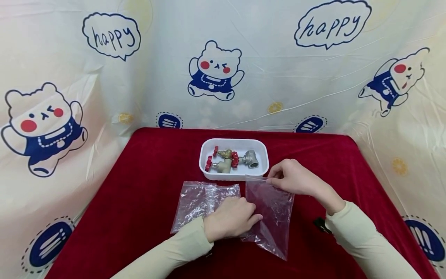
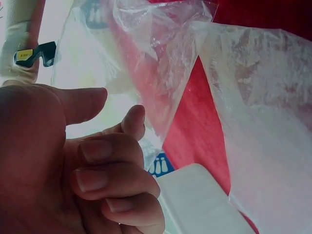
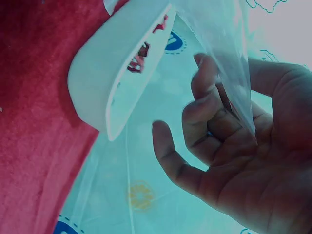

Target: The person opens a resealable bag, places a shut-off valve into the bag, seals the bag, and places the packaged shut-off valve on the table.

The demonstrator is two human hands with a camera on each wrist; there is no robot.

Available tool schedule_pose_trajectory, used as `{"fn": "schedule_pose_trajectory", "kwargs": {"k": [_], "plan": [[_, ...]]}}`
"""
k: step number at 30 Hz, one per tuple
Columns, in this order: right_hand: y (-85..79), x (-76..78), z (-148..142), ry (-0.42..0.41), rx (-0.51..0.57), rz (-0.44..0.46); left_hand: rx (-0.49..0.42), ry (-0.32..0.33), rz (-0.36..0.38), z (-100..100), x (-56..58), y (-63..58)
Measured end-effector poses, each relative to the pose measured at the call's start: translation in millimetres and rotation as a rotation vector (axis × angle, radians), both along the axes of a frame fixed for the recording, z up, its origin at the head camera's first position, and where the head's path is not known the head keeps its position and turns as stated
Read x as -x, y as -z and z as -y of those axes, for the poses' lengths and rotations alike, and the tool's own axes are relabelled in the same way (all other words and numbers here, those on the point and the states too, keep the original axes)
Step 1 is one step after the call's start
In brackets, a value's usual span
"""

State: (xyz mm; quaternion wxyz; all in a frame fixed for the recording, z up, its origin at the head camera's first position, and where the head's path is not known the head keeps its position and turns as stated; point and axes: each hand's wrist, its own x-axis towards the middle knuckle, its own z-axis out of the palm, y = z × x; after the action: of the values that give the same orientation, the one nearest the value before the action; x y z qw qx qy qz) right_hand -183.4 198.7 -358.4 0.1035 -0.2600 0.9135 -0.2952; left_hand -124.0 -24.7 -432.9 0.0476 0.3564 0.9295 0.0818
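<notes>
My right hand (image 1: 292,176) pinches the top corner of a clear zip-lock bag (image 1: 271,217), which hangs down in front of the white tray. In the right wrist view the bag (image 3: 226,58) runs between thumb and fingers. My left hand (image 1: 231,217) is beside the bag's left edge. Its fingers (image 2: 112,178) are loosely curled with the thumb apart, and nothing is between them in the left wrist view. Two more clear bags, a left one (image 1: 191,203) and a middle one (image 1: 223,192), lie overlapping on the table, the middle one partly hidden by my left hand.
Behind the bags stands a white tray (image 1: 234,177). It holds a brass valve (image 1: 227,154), a beige valve (image 1: 224,167) and a grey metal valve (image 1: 251,159), with red handwheels. A red cloth (image 1: 150,174) covers the table, and a printed curtain (image 1: 265,77) surrounds it.
</notes>
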Motion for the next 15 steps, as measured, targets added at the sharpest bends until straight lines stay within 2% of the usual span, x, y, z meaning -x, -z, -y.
{"fn": "schedule_pose_trajectory", "kwargs": {"k": [15], "plan": [[-30.7, -14.8, -2.4, -0.048, -0.048, 0.007, -0.010, 0.011, 0.003, -2.5, -2.9, -4.3]]}}
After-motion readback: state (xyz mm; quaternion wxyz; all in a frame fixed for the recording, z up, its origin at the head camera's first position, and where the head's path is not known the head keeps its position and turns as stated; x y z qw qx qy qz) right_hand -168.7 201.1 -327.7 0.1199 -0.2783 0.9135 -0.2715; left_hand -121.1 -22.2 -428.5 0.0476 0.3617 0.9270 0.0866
